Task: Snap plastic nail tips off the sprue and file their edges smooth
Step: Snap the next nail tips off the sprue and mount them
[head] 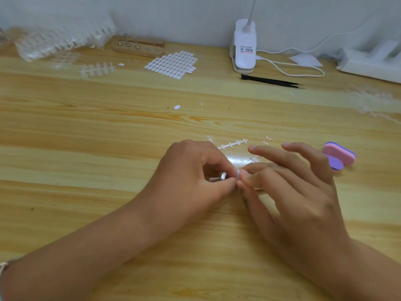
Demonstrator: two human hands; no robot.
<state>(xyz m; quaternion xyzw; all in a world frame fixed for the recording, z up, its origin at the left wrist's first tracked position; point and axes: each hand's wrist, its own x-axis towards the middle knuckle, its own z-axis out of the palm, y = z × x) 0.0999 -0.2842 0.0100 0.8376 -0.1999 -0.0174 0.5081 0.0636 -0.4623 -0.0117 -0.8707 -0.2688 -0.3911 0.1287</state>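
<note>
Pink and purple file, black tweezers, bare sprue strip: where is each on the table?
Pink and purple file (339,155), head view, on its pink top layer.
Black tweezers (269,80), head view, midway along the arms.
Bare sprue strip (233,144), head view, on the middle of its spine.

Both hands meet low over wooden table (86,131). Left hand (188,170) pinches clear nail-tip piece (222,176) between thumb and forefinger. Right hand (288,183) pinches same piece from other side, its remaining fingers spread. Bare sprue strip (233,144) lies just beyond knuckles. Pink-and-purple file block (339,156) sits near right hand. Farther back: black tweezers (271,81), white clip lamp (244,48), sheet of white oval stickers (171,64), wooden holder (138,46), clear trays (63,40).
</note>
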